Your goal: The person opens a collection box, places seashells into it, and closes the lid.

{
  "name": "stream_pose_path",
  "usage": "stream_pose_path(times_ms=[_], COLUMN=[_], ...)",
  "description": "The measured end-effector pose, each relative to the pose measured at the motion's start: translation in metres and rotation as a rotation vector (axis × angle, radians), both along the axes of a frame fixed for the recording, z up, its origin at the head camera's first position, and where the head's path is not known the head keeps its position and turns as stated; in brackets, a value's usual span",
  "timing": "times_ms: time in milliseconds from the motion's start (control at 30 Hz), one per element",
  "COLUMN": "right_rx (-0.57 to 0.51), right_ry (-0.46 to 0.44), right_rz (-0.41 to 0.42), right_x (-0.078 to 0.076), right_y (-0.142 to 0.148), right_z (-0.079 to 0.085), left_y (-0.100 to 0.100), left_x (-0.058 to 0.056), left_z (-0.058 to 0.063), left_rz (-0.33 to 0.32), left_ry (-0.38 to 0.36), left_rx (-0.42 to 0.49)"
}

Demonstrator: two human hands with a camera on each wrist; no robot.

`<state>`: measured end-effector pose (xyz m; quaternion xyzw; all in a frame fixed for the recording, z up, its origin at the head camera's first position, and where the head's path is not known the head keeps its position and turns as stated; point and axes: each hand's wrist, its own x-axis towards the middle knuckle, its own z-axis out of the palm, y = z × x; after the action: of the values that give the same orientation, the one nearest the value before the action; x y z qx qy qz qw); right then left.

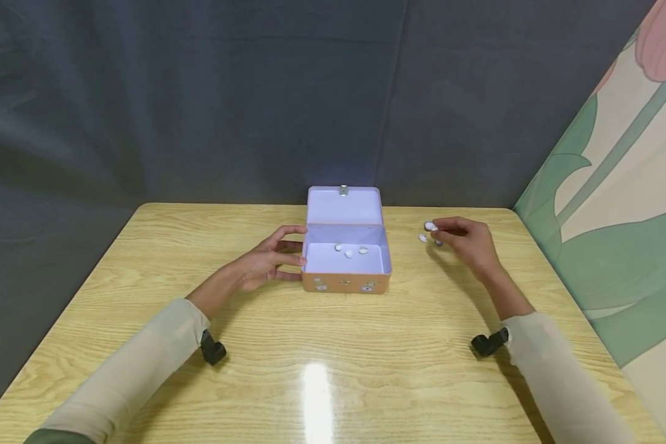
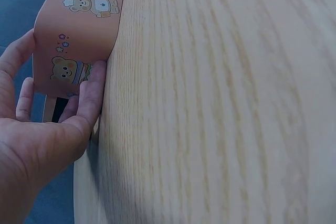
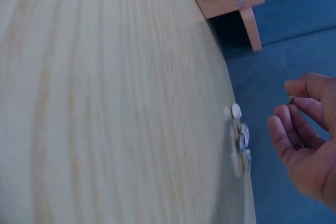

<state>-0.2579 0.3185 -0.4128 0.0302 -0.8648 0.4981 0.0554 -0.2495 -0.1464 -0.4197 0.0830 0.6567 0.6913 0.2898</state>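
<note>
A small tin box [image 1: 346,282] stands with its lid [image 1: 344,206] raised, orange outside with bear pictures and lilac inside. Several small white rounded pieces [image 1: 348,254] lie on its floor. My left hand [image 1: 263,262] rests against the box's left side, fingers spread and fairly straight; the left wrist view has the fingertips [image 2: 97,72] right at the printed wall. To the right of the box, my right hand [image 3: 310,135] pinches a small rounded piece [image 3: 292,99] between thumb and forefinger, mostly hidden by them. Below that hand, more white pieces [image 3: 236,111] lie in a cluster on the table.
The wooden table [image 1: 288,345] reaches back to a dark curtain [image 1: 255,105]. A flower-patterned wall panel [image 1: 616,216] borders its right side. Black wrist cameras [image 1: 213,348] sit at both sleeve cuffs.
</note>
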Motion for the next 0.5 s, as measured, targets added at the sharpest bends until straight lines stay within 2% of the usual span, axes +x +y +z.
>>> stream_pose_path(times_ms=[500], right_rx=[-0.061], right_ry=[0.015], right_rz=[0.054], right_x=[-0.004], right_y=[-0.026], right_z=[0.007], left_y=[-0.001], left_x=[0.000], left_z=[0.002], left_rz=[-0.009], left_ry=[0.002], left_rx=[-0.001])
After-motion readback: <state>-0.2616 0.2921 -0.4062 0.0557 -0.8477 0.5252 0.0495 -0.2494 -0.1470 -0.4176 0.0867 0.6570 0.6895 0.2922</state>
